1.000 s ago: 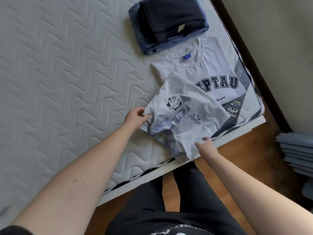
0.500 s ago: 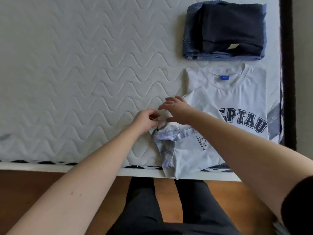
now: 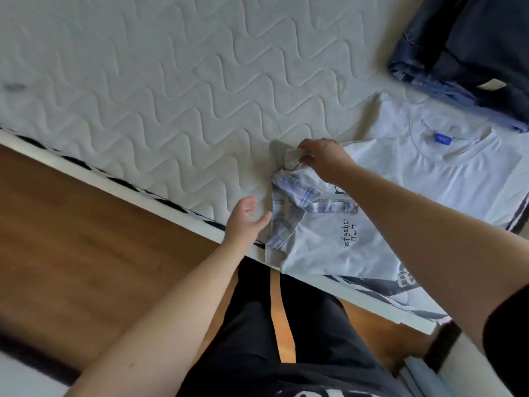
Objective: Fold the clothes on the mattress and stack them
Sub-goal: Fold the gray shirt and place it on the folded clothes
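A small pale shirt with a plaid collar (image 3: 329, 239) and black lettering lies at the near edge of the quilted mattress (image 3: 143, 81). It rests partly on a larger white T-shirt with a blue neck label (image 3: 446, 167). My right hand (image 3: 323, 157) pinches a sleeve corner of the small shirt at its far left. My left hand (image 3: 246, 219) hovers open beside the collar, fingers spread, holding nothing. A folded dark navy and denim stack (image 3: 469, 53) sits at the far right.
The mattress edge runs diagonally above a brown wooden floor (image 3: 86, 239). My legs in dark trousers (image 3: 272, 325) stand against the bed. A patterned cloth (image 3: 400, 285) shows under the shirts at the edge.
My left hand let go of the small shirt's corner and drew back open. My right hand now grips the sleeve corner. The view has tilted and shifted left.
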Action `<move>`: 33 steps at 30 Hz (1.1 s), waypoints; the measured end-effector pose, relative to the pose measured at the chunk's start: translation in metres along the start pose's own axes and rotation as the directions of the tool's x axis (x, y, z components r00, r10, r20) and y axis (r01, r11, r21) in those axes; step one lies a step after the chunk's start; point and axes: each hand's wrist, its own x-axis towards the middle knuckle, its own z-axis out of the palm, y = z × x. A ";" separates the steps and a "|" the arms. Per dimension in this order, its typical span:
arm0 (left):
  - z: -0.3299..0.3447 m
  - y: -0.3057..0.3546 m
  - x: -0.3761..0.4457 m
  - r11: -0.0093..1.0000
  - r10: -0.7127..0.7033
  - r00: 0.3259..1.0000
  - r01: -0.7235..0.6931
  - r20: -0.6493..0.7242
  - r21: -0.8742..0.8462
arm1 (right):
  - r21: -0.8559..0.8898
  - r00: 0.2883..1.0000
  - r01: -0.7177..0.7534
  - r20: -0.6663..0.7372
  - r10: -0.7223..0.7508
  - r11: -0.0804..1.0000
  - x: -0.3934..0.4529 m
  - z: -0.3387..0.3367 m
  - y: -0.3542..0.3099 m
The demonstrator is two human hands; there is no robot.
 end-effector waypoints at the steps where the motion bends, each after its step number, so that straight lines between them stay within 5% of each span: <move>1: 0.006 -0.015 -0.010 0.999 -0.047 0.998 0.047 0.035 0.013 | 0.002 1.000 0.001 0.005 -0.001 1.000 0.001 0.002 -0.002; 10: 0.053 -0.088 -0.052 0.929 -0.369 0.921 0.365 0.123 0.058 | -0.001 0.999 -0.031 0.045 0.031 1.000 0.006 0.007 -0.005; 15: 0.069 -0.089 -0.044 0.901 -0.434 0.879 0.421 0.198 0.105 | 0.016 0.998 -0.044 0.048 0.043 0.999 0.002 0.009 -0.004; 18: 0.075 -0.082 -0.041 0.902 -0.427 0.887 0.404 0.177 0.152 | 0.046 0.998 -0.054 0.046 0.051 0.997 0.000 0.009 -0.002; 26: 0.060 -0.059 -0.050 0.946 -0.297 0.928 0.318 0.227 -0.065 | 0.162 0.998 -0.049 -0.031 0.055 0.986 -0.019 -0.011 0.001; 33: 0.032 -0.001 -0.059 0.984 -0.085 0.959 0.123 0.271 -0.127 | 0.247 0.984 -0.085 -0.133 0.121 0.965 -0.065 -0.059 0.017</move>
